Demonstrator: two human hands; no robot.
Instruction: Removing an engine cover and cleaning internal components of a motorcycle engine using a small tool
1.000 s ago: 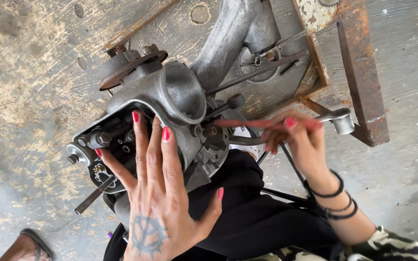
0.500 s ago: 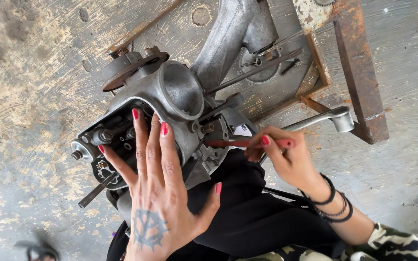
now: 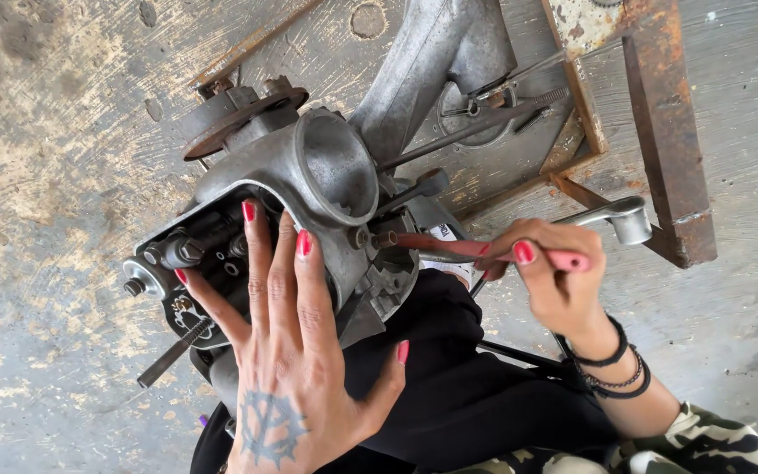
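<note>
Two hands work: left hand (image 3: 287, 351) spread flat on engine casing (image 3: 309, 189) (grey metal); right hand (image 3: 550, 276) pinching red-handled tool (image 3: 475, 250).

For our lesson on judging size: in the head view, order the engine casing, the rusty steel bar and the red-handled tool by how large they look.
1. Engine casing
2. Rusty steel bar
3. Red-handled tool, held in the right hand, partly hidden.

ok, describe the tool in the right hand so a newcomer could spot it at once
Start at the grey metal engine casing in the middle, steadied by the left hand. From its right side a slim red-handled tool runs out to the right hand. It is the only red tool; the nearby lever is bare silver metal.
</note>
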